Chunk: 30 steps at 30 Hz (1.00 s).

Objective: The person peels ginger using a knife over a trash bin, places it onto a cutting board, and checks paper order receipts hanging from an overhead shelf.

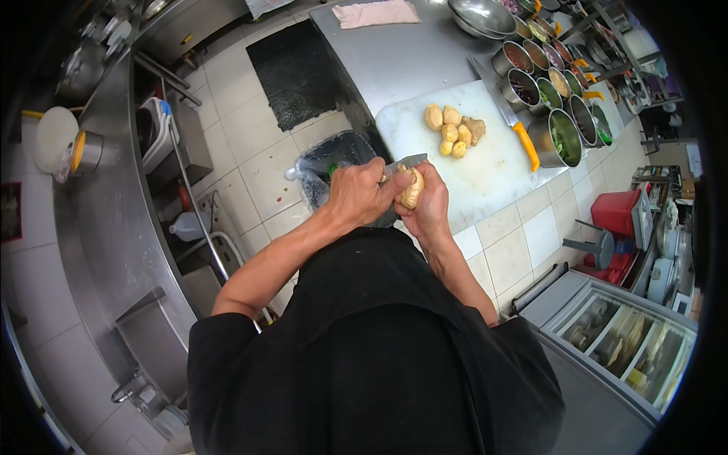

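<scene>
My left hand (355,193) is closed around a small knife, its grey blade (409,161) pointing right. A partly peeled piece of ginger (410,191) is gripped in my right hand (431,199), against the blade and my left thumb. Both hands are held in front of my black apron, near the corner of a white cutting board (485,186). On the board lies a cluster of ginger, several peeled yellow pieces (449,133) beside a browner knob (475,130). My fingers hide the knife's handle.
A large knife with an orange handle (525,147) lies along the board's right edge. Several metal pots (563,140) of chopped ingredients stand beyond it. Below my left hand is a bin with a clear liner (309,182). A steel counter (121,197) runs along the left.
</scene>
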Each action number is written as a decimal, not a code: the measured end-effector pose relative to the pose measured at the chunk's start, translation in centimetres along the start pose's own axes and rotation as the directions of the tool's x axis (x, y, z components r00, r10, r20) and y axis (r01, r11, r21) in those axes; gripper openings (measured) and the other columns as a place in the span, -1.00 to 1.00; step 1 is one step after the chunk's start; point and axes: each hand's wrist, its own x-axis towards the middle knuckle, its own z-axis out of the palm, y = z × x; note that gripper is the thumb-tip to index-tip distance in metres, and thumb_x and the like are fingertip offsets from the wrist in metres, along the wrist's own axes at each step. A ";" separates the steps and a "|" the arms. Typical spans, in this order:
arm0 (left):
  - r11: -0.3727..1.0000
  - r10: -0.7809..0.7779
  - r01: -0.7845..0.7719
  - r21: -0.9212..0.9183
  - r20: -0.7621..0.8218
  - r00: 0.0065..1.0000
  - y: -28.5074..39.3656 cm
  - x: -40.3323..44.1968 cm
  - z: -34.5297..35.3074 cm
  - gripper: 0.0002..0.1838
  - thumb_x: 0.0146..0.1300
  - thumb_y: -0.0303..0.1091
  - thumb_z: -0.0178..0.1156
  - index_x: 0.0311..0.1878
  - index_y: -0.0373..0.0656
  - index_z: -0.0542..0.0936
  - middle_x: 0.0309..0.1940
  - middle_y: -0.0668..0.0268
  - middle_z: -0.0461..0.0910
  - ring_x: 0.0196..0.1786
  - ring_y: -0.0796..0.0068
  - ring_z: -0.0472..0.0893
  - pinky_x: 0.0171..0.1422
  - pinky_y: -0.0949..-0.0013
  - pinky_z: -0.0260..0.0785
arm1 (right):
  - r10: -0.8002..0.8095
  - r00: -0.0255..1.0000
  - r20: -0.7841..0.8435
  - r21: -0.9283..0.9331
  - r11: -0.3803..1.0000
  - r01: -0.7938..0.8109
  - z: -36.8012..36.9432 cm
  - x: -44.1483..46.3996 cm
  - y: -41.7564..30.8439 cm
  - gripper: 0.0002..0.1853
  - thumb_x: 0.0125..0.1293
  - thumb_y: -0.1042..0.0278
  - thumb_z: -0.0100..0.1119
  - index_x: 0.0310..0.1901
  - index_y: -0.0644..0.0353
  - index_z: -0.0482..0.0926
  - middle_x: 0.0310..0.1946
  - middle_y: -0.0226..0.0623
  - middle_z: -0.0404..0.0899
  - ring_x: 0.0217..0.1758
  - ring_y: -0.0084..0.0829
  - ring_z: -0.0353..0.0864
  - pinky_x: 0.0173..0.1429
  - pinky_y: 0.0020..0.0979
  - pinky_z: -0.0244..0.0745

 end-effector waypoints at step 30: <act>0.969 0.240 -0.235 0.081 -0.071 0.968 -0.8 0.9 -0.8 -0.07 -0.17 0.67 0.09 -0.62 -0.24 0.31 -0.75 0.19 0.38 -0.70 0.22 0.48 -0.62 0.22 0.31 | -0.026 0.989 -0.145 0.003 1.000 0.026 1.5 0.7 0.4 -0.72 0.41 0.22 -0.24 -0.24 0.25 0.40 -0.48 -0.23 0.45 -0.58 -0.47 0.42 -0.67 -0.47 0.19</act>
